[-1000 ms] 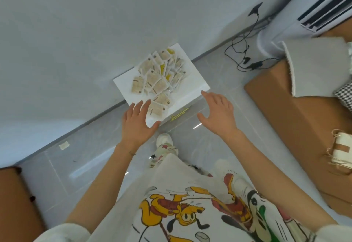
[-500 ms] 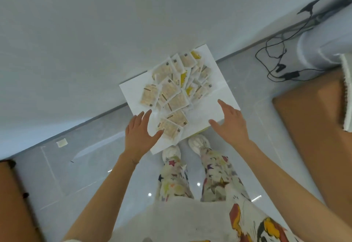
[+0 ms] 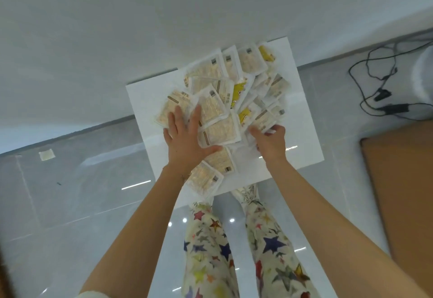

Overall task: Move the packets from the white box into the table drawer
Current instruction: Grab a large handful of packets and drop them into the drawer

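1. Grey glossy floor tiles [image 3: 70, 204] meet a white wall [image 3: 117, 28] across the upper half of the frame.
2. One white box [image 3: 302, 119] lies flat on the floor at the centre. Its long axis runs left to right and tilts upward toward the right, and its far long edge is against the foot of the wall.
3. The packets [image 3: 220, 131] lie heaped in the box, overlapping and fanned out so that they point many ways. There are well over a dozen, too overlapped for an exact count. Three show yellow print and the rest look tan.
4. The left hand [image 3: 187, 143] lies on the left part of the heap, its fingers [image 3: 196, 115] straight and spread, pressing on packets, with the thumb against the edge of one.
5. The right hand [image 3: 271, 143] is at the right part of the heap, its fingers [image 3: 278, 130] curled round a few packets.
6. Two legs in star-print trousers [image 3: 210, 250] stand just below the box.
7. Black cables [image 3: 379, 96] trail at the upper right, and a brown board [image 3: 403, 192] fills the right edge. One small beige scrap [image 3: 46, 154] lies on the floor at the left.
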### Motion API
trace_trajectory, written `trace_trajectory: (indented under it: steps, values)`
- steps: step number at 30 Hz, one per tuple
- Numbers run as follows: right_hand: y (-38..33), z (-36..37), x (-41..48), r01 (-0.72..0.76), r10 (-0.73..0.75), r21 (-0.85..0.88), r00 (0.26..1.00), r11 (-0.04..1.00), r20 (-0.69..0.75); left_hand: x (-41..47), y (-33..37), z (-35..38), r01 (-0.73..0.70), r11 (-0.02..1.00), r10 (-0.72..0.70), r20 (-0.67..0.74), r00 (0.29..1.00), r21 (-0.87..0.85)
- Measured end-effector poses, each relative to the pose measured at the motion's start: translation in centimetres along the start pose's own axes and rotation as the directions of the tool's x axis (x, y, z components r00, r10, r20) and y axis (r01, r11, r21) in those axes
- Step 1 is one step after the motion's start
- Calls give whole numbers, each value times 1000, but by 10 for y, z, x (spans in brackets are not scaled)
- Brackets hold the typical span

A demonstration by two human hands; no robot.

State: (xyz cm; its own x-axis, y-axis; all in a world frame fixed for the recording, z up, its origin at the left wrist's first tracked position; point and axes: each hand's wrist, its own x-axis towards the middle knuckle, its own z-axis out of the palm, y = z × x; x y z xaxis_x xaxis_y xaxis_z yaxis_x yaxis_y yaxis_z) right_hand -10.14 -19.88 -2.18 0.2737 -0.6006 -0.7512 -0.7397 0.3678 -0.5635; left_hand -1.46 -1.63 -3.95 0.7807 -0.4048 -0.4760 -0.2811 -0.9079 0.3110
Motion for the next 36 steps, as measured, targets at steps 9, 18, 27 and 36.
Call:
trace_trajectory:
  steps: [9, 18, 27, 36]
  values:
    - [2, -8, 4, 11, -11, 30, 1000, 999, -7, -5, -9, -12, -86, 996, 85, -55, 995, -8]
    - [10, -11, -4, 28, -8, 195, 995, 980, -104, -8, -5, -26, -41, 955, -21, -207, 978, -292]
    - [6, -16, -7, -130, 111, 366, 991, 922, 73, -29, 3, -48, 82, 649, -281, -139, 950, -756]
    - [5, -47, -37, -31, 45, 331, 998, 943, -34, -70, -10, -65, 175, 407, -492, -54, 869, -896]
